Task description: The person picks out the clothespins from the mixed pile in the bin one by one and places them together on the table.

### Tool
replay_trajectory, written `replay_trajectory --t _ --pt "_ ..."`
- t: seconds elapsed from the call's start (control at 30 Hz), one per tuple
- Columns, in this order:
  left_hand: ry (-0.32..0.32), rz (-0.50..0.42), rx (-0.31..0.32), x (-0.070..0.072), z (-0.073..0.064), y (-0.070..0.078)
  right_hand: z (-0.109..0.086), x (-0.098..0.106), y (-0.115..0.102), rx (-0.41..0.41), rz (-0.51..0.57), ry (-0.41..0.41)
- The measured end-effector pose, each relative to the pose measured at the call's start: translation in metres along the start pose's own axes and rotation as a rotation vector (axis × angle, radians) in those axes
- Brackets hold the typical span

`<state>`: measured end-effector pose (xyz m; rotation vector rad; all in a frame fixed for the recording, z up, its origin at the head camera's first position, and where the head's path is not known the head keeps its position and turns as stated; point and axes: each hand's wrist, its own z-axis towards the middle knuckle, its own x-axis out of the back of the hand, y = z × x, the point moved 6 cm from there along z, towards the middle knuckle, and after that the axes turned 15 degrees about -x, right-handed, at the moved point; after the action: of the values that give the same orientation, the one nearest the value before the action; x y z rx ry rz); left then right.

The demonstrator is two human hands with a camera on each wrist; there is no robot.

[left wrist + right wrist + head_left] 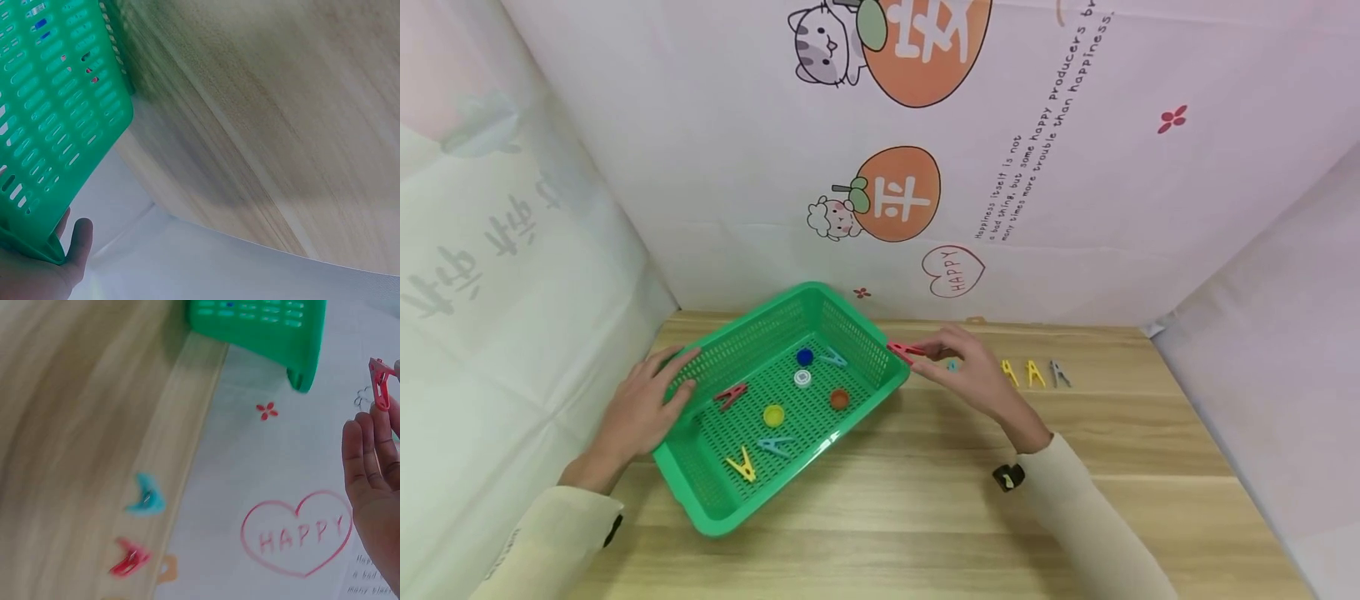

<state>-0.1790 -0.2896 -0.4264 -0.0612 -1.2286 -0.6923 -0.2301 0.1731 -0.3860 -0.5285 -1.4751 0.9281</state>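
A green plastic basket [831, 442] stands on the table at the left in the head view. Inside lie several clothespins, among them a red clothespin [731, 396] and a yellow clothespin [742, 465], and several bottle caps such as a blue cap [805, 357]. My left hand [638, 410] grips the basket's left rim; in the left wrist view the rim sits between its digits. Between thumb and fingers my right hand [964, 369] pinches another red clothespin [379, 384], just off the basket's right corner.
Right of the basket a row of clothespins lies near the wall: a light blue one [147, 497], a red one [131, 557], two yellow ones [1034, 373] and a grey one [1060, 373]. Printed cloth walls [737, 167] enclose the wooden table [925, 517] at back and sides.
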Motion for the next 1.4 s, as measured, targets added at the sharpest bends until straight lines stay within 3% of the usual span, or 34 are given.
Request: replay_trajectory --t 0.23,0.57,0.8,1.1,1.23,1.4 --pt "0.000 0.001 -0.003 -0.001 0.000 -0.002 -0.023 0.022 0.035 -0.071 -0.065 0.106" --pt "0.005 0.004 -0.007 -0.001 0.000 -0.003 -0.049 0.039 0.073 -0.163 -0.083 0.178" --pt "0.000 -0.003 -0.001 -0.002 0.000 -0.003 -0.061 0.031 0.097 -0.280 -0.127 0.162" --pt "-0.005 -0.003 0.002 0.000 0.000 -0.001 -0.066 0.014 0.104 -0.304 -0.225 0.137" --pt "-0.004 -0.005 0.004 0.000 0.000 0.000 -0.066 0.008 0.109 -0.358 -0.230 0.127" --pt "-0.007 -0.004 0.007 0.001 0.000 0.000 -0.066 0.000 0.115 -0.367 -0.236 0.126"
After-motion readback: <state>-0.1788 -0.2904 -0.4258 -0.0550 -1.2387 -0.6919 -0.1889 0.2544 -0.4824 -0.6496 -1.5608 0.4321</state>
